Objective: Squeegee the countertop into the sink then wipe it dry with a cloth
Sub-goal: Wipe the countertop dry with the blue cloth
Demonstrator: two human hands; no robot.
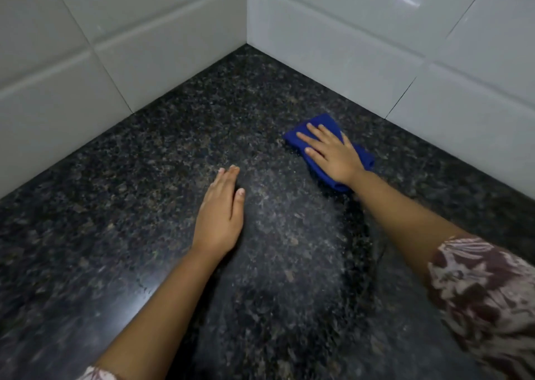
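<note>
A dark speckled granite countertop [139, 177] fills the view and runs into a tiled corner. A folded blue cloth [321, 123] lies on it toward the right wall. My right hand [330, 154] presses flat on the cloth with its fingers straight and spread, covering most of it. My left hand [223, 214] rests flat on the bare stone to the left of the cloth, fingers straight and together, holding nothing. No squeegee and no sink are in view.
White tiled walls [376, 32] meet at a corner [246, 42] behind the countertop and bound it on the left and right. A duller, streaked patch [289, 220] of stone lies between my two arms.
</note>
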